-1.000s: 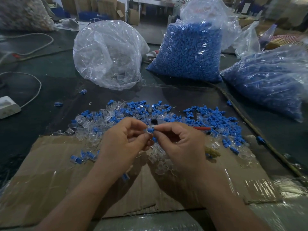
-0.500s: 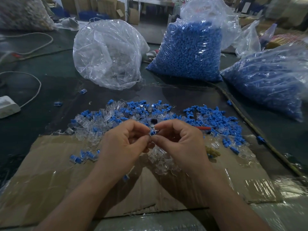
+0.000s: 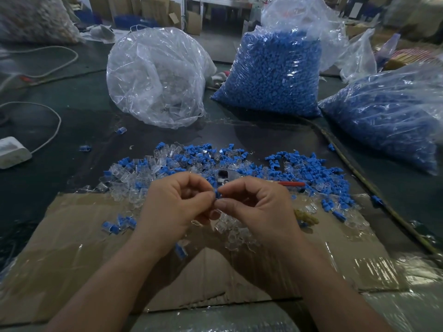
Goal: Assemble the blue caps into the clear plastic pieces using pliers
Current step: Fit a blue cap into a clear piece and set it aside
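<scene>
We saw both hands lifted together above a flattened cardboard sheet [image 3: 72, 255], their fingertips meeting in the middle of the view. The left hand [image 3: 177, 209] had its fingers curled in, with thumb and forefinger pinching a small blue cap [image 3: 217, 194]. The right hand [image 3: 260, 213] was curled in the same way and pinched the same cap from the other side. We could not tell whether a clear piece was fitted to it, because the fingertips hid most of it. The pliers [image 3: 230, 176] lay just behind the hands in the scattered parts, metal head toward the left and red handle running out to the right, and neither hand touched them. Loose blue caps [image 3: 311, 167] and clear plastic pieces [image 3: 124, 179] were spread in a mixed heap across the far edge of the cardboard and onto the dark table [image 3: 48, 130]. A small cluster of blue-and-clear pieces [image 3: 117, 225] sat apart on the cardboard, left of the left wrist. Farther back stood a clear bag [image 3: 155, 75] with transparent parts inside, a full bag of blue parts [image 3: 273, 73] beside it, and a second blue-filled bag [image 3: 388, 116] lying at the right. A white plug block [image 3: 12, 152] with its cord rested at the left edge.
</scene>
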